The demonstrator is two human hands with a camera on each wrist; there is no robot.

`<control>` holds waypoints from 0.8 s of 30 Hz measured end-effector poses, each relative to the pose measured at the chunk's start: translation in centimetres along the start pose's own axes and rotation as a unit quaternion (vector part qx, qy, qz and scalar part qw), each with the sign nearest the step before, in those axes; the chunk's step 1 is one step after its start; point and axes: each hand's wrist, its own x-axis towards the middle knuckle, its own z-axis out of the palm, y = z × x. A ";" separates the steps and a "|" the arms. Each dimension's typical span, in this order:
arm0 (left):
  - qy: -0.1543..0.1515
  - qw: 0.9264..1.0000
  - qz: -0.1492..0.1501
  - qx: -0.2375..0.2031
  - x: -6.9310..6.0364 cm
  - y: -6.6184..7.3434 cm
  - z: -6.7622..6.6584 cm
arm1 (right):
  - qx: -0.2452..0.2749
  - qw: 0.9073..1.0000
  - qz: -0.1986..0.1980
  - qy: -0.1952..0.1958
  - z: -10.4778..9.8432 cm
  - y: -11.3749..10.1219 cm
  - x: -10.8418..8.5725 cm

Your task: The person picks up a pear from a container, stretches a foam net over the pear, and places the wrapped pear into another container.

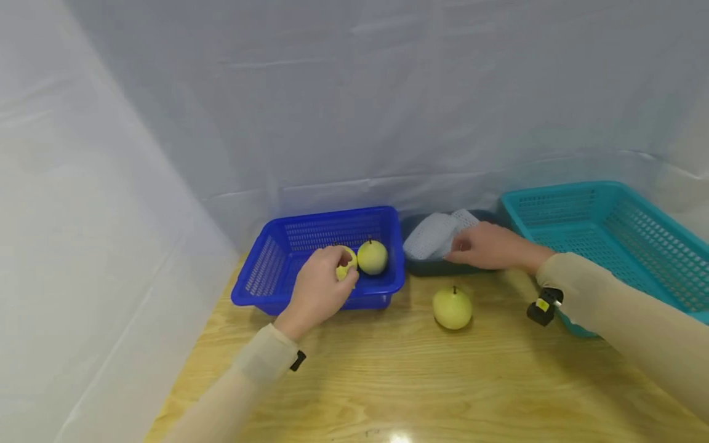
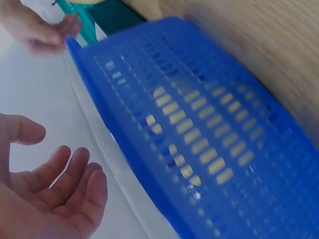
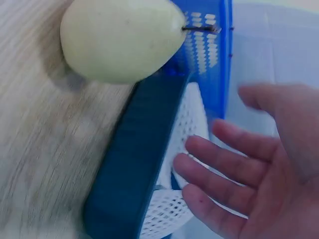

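In the head view a blue basket (image 1: 318, 215) holds yellow pears; one pear (image 1: 372, 257) shows whole and another (image 1: 346, 261) is partly behind my left hand (image 1: 321, 288). That hand hovers over the basket's front side, its fingers loosely bent with nothing between them in the left wrist view. My right hand (image 1: 493, 246) is over a dark green tray (image 1: 432, 267) holding white mesh netting (image 1: 429, 237). In the right wrist view its fingers (image 3: 224, 167) are spread beside the netting (image 3: 167, 211), gripping nothing. A single pear (image 1: 452, 308) stands on the table.
A teal basket (image 1: 581, 240) stands at the right, partly behind my right forearm. White sheeting (image 1: 360, 111) hangs behind the baskets and along the left. The wooden table (image 1: 388, 375) extends in front of them.
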 end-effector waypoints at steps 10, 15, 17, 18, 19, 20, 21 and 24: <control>-0.019 1.000 0.020 -0.012 -0.5 1.5 1.4 | 0.031 0.997 0.059 0.037 -0.1 0.8 3.9; -0.016 0.999 0.031 -0.004 -0.5 2.4 1.9 | 0.028 0.996 0.085 0.019 -0.1 1.3 5.4; -0.015 0.999 0.034 -0.001 -0.5 2.6 2.0 | 0.031 0.995 0.094 0.014 -0.1 1.3 6.0; -0.015 0.999 0.035 0.000 -0.5 2.7 2.1 | 0.035 0.995 0.098 0.012 -0.1 1.3 6.2; -0.016 0.999 0.037 0.001 -0.5 2.7 2.1 | 0.037 0.995 0.097 0.010 -0.2 1.3 6.3; -0.015 0.999 0.038 0.002 -0.6 2.8 2.2 | 0.039 0.994 0.098 0.006 -0.1 1.3 6.5; -0.014 0.999 0.040 0.003 -0.7 2.8 2.3 | 0.044 0.994 0.099 0.004 -0.1 1.4 6.7; -0.011 0.999 0.044 0.003 -0.8 2.9 2.6 | 0.061 0.993 0.105 -0.005 0.1 1.7 7.0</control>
